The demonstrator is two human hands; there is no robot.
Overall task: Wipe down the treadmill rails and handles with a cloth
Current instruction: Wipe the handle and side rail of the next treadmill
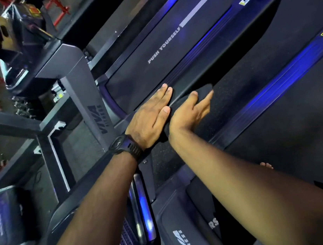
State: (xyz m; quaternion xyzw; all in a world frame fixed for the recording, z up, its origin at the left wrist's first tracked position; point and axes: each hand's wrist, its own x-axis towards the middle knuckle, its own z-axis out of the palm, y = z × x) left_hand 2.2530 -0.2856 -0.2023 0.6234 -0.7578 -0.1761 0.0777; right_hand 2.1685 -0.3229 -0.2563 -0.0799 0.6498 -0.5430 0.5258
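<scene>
While the cloth (203,90) lies on the side rail (204,45), stage: wiping pass judged under way, at the rail's end nearest the upright (83,87).
Cloth: dark, bunched on the rail's outer edge, partly hidden under the right hand.
Left hand (150,119): flat on the rail, fingers straight and side by side, touching the cloth's inner side; grip holds nothing.
Right hand (188,113): on top of the cloth, fingers extended; grip presses, does not pinch.
Risk 1: cloth slides off the rail's outer edge; cause, no finger curls round it.
Risk 2: cloth bunches and skips the rail's ribs; cause, uneven pressure.
Risk 3: far end of the rail left unwiped; cause, long reach.
</scene>
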